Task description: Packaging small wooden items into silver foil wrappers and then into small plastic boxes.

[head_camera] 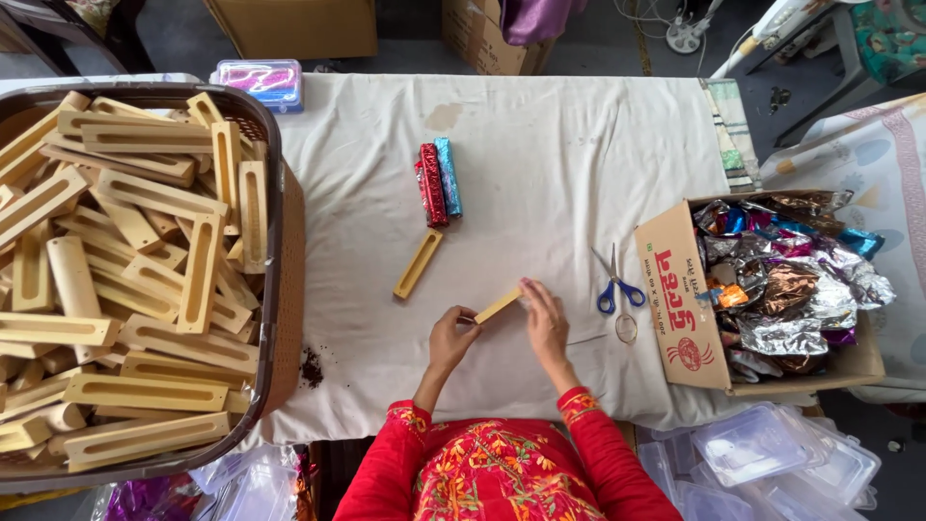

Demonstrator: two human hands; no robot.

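Note:
Both my hands hold one slim yellow wooden block (498,306) over the white cloth (540,174). My left hand (450,340) grips its near end, and my right hand (545,321) pinches its far end. A second slotted wooden block (418,263) lies on the cloth to the upper left of my hands. Beyond it lie two foil-wrapped pieces side by side, one red (432,183) and one blue (448,176).
A brown basket (274,289) heaped with slotted wooden blocks fills the left. Blue-handled scissors (613,284) lie right of my hands. A cardboard box (675,309) of crumpled coloured foil stands further right. Clear plastic containers (762,444) sit at lower right.

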